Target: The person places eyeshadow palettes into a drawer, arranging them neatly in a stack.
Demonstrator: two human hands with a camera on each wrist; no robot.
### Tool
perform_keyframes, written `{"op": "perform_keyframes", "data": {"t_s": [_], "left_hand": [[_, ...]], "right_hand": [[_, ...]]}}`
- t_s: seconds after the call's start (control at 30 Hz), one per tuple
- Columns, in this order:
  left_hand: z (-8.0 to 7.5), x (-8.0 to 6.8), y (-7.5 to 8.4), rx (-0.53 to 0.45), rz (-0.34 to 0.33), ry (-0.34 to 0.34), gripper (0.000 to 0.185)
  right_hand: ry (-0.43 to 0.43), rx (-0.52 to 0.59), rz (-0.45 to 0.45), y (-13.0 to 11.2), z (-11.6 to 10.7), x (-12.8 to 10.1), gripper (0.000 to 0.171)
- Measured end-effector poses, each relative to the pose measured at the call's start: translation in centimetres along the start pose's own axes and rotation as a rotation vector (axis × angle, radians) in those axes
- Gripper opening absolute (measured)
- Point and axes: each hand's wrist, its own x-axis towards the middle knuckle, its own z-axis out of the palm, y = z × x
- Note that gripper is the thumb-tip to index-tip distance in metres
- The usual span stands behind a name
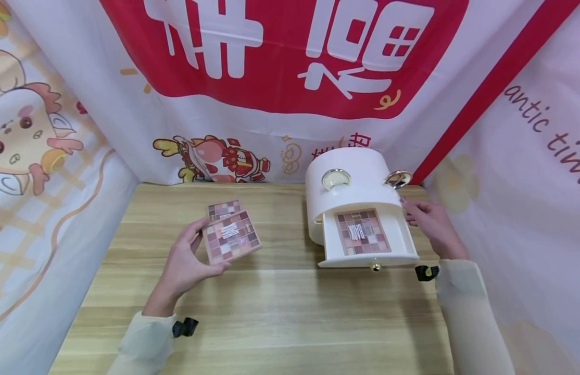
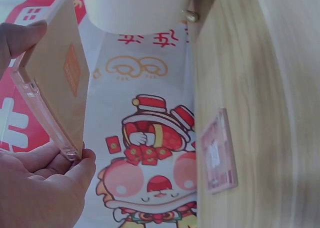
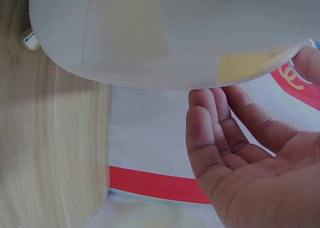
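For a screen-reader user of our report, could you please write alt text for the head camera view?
A person's left hand holds an eyeshadow palette tilted above a wooden table, with a second palette lying just behind it. The right hand rests against a white drawer organiser, whose open drawer holds a third palette.

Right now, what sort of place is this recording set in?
Probably a makeshift tabletop booth, not a real room: a wooden table hemmed in by printed cartoon banners, with a white cosmetics drawer box and eyeshadow palettes as props.
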Motion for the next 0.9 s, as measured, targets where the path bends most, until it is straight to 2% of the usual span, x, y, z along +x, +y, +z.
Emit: {"op": "perform_keyframes", "data": {"t_s": [0.2,0.43,0.67,0.9], "left_hand": [[0.9,0.3,1.4,-0.028,0.041,-0.007,0.111],[2.5,0.8,3.2,-0.097,0.078,-0.046,0.109],[3.7,1.2,4.7,-0.130,0.167,-0.064,0.107],[5.0,1.4,6.3,-0.183,0.194,-0.098,0.102]], "right_hand": [[0.005,-0.001,0.001,-0.1,0.0,0.1,0.085],[-0.013,-0.022,0.034,-0.3,0.0,0.0,0.087],[-0.006,-0.025,0.054,-0.4,0.1,-0.1,0.088],[-0.011,-0.021,0.051,-0.4,0.2,-0.1,0.091]]}}
